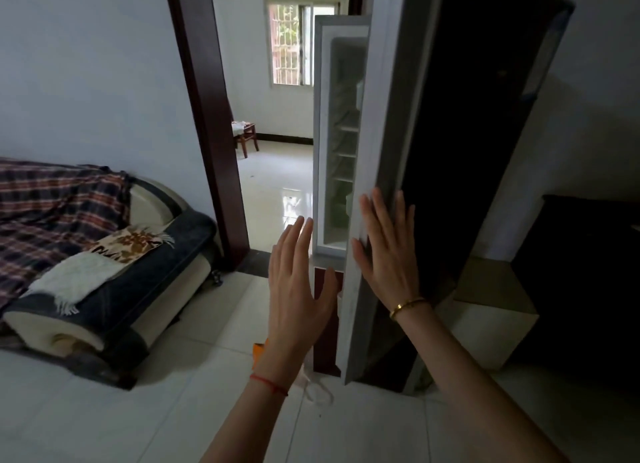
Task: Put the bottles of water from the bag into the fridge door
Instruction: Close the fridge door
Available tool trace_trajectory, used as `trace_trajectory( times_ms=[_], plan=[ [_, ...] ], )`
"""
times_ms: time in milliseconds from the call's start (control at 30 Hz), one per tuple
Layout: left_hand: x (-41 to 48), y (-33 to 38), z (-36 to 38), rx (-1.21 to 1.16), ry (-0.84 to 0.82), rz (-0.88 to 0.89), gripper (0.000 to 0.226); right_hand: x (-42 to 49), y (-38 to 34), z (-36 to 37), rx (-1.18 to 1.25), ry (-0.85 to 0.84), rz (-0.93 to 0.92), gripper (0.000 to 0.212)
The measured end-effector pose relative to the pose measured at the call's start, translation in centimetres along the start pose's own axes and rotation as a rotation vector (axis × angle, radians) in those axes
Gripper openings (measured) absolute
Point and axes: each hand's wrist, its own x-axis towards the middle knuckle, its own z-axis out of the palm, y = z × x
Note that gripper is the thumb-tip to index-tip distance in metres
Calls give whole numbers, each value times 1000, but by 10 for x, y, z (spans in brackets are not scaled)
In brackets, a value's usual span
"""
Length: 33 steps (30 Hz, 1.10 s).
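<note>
A: Fridge door [450,151]?
B: It stands open, nearly edge-on to the camera, with the dark outer face to the right and the pale seal edge on the left. Its inner racks can't be seen from here. The open fridge compartment [341,144] behind it shows white shelves.
A: The sofa [104,254]?
B: Far left, under a plaid throw, well apart from the fridge.
A: Hands?
B: Both are released and grasp nothing. The right hand [386,251] lies flat on the door edge, fingers straight. The left hand [298,282] is spread in the air just left of the door, not touching it.
A: Bag [259,350]? Bottles?
B: An orange corner of the bag shows on the floor behind the left wrist, below both hands. Bottles: can't tell.
</note>
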Motion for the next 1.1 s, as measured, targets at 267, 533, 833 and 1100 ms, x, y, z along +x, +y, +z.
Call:
trace_trajectory(
  times_ms=[267, 533, 833, 1100],
  plan=[
    [44, -38, 18, 28, 13, 35, 72, 41, -9, 62, 80, 34, 64, 95],
    [102, -79, 43, 16, 55, 38, 65, 82, -8, 128, 58, 104, -7, 87],
    [172, -137, 71, 12, 120, 1, 64, 128, 2, 202, 145, 184, 21, 72],
    [217, -182, 101, 15, 111, -24, 65, 169, 16, 260, 81, 193, 27, 70]
  ],
)
